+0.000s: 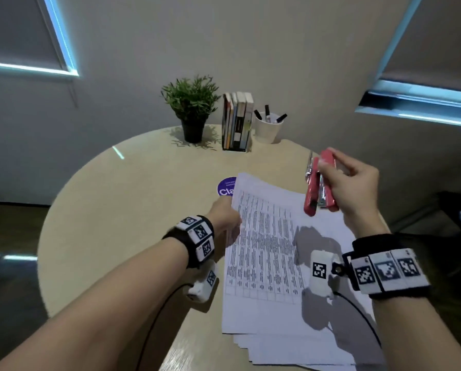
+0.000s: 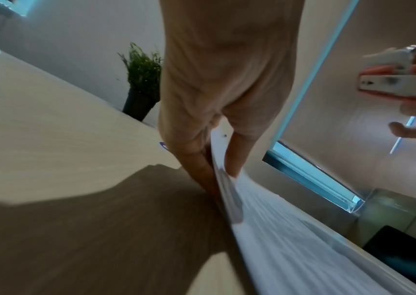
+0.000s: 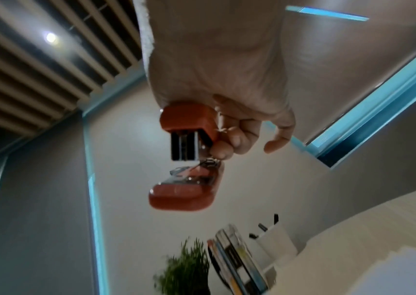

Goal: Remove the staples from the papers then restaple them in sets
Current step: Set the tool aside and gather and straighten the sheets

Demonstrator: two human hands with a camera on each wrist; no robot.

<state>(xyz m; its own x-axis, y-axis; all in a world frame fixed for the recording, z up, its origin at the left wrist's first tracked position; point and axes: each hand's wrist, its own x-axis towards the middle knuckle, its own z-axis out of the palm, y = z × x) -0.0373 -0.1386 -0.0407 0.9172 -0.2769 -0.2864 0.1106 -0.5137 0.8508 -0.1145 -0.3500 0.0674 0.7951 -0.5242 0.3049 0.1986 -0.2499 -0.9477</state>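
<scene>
A stack of printed papers [image 1: 267, 253] lies on the round wooden table [image 1: 122, 210], its lower sheets fanned out at the near edge. My left hand [image 1: 228, 223] pinches the top sheets at their left edge, thumb on top and fingers underneath; the left wrist view shows this paper edge [image 2: 223, 179] lifted off the table. My right hand [image 1: 349, 183] holds a red stapler [image 1: 320, 183] in the air above the papers' far right corner. In the right wrist view the stapler [image 3: 189, 159] hangs with its jaws apart.
At the table's far edge stand a potted plant [image 1: 192, 108], a row of books [image 1: 237, 121] in a holder, and a white cup of markers [image 1: 268, 127]. A purple round sticker [image 1: 225, 187] lies beside the papers' far left corner. Window blinds flank the wall.
</scene>
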